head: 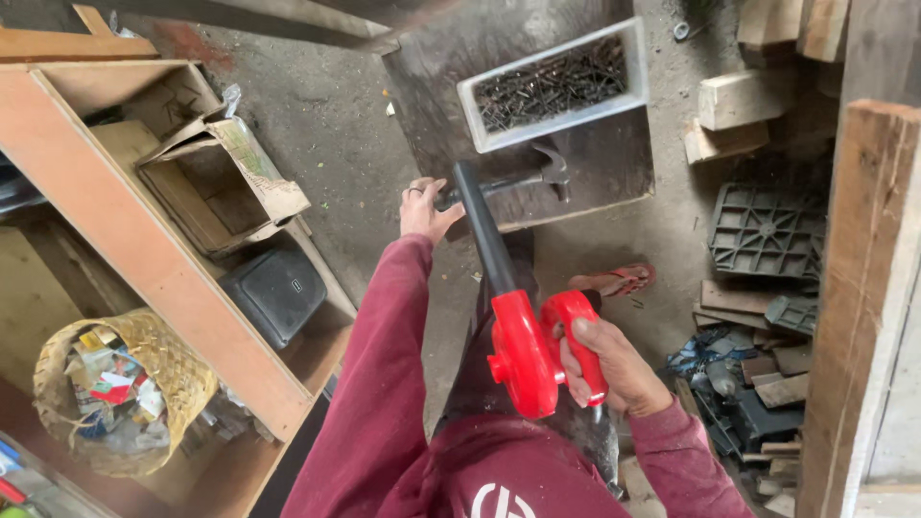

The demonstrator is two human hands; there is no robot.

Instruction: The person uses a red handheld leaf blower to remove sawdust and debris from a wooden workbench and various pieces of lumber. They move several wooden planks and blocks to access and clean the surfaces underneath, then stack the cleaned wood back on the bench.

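Red blower — black nozzle; maroon sleeves.

The left hand covers the grip end of the hammer, and its fingertips are out of sight. The right hand hides most of the red blower handle. Beyond the left hand, the nails in the white tray are too small to separate. The basket contents, far left, are indistinct.
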